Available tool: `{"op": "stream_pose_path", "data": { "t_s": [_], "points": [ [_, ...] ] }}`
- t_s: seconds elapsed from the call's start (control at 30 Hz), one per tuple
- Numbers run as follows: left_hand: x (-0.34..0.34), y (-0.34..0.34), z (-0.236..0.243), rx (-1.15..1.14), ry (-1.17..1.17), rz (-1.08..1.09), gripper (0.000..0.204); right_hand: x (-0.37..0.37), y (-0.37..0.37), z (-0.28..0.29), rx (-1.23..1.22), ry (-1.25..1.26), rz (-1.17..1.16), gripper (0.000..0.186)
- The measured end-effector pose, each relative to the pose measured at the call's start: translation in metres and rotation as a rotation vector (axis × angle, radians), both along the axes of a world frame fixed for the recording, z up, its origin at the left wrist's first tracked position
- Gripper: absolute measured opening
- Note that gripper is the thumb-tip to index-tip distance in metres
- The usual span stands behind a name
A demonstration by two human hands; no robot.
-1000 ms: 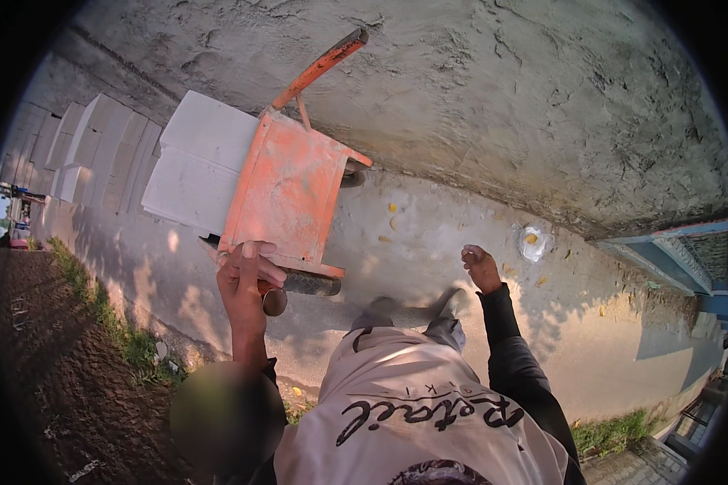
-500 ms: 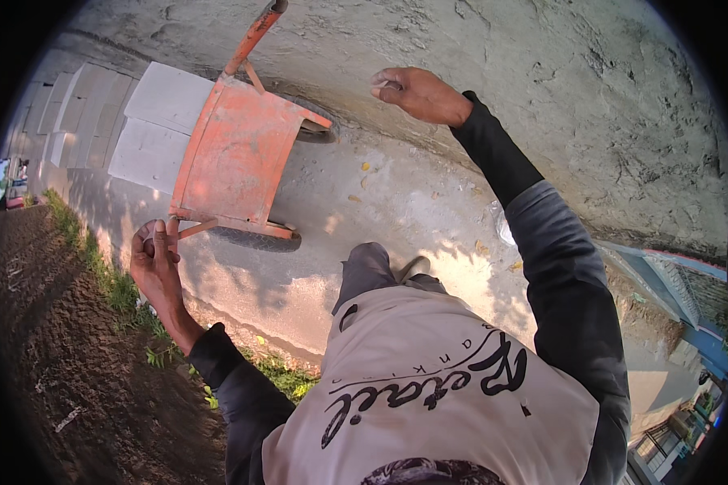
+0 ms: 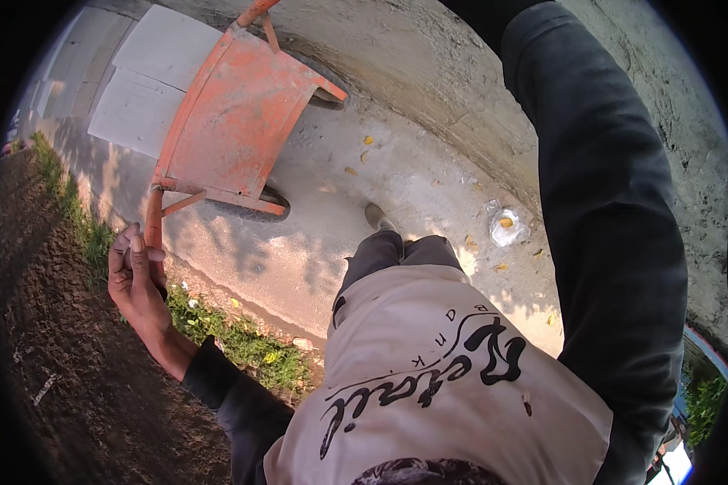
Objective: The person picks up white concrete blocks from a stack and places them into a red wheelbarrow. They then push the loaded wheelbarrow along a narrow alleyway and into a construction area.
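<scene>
An orange two-wheeled handcart (image 3: 230, 121) stands ahead on my left, scuffed and dusty. Directly beyond its panel lie pale rectangular slabs (image 3: 141, 97); whether they rest on the cart cannot be made out. My left hand (image 3: 141, 287) is over the cart's left handle (image 3: 154, 220), fingers loosely curled and partly apart, hiding some of the handle. It does not look wrapped around the bar. At the top edge, my right arm (image 3: 607, 178) reaches forward and its hand is out of the picture. The cart's right handle (image 3: 256, 11) is cut off by the top edge.
A rough grey wall (image 3: 453, 77) runs along the right. Underfoot is a concrete path (image 3: 323, 210) with yellow leaves and a crumpled clear plastic piece (image 3: 507, 225). Grass (image 3: 247, 347) and dark soil (image 3: 65, 307) border the left side.
My right hand has moved forward and up out of view. My left hand has shifted slightly left and down, now overlapping the handle. The cart appears a little higher and further left.
</scene>
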State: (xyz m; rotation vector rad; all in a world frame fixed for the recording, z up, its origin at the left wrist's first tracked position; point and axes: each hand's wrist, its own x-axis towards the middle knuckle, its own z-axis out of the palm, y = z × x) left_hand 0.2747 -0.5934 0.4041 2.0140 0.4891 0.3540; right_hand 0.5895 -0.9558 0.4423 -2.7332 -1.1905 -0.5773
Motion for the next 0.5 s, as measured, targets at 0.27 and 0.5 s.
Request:
{"op": "stream_pose_path", "data": {
  "t_s": [0.27, 0.5],
  "points": [
    [0.010, 0.003, 0.014, -0.082, 0.076, 0.116, 0.030, 0.086, 0.059, -0.061, -0.426, 0.394, -0.206, 0.067],
    [0.007, 0.005, 0.015, -0.073, 0.033, 0.175, 0.033, 0.075, 0.069, -0.037, -0.273, 0.860, -0.463, 0.041]
  ]
}}
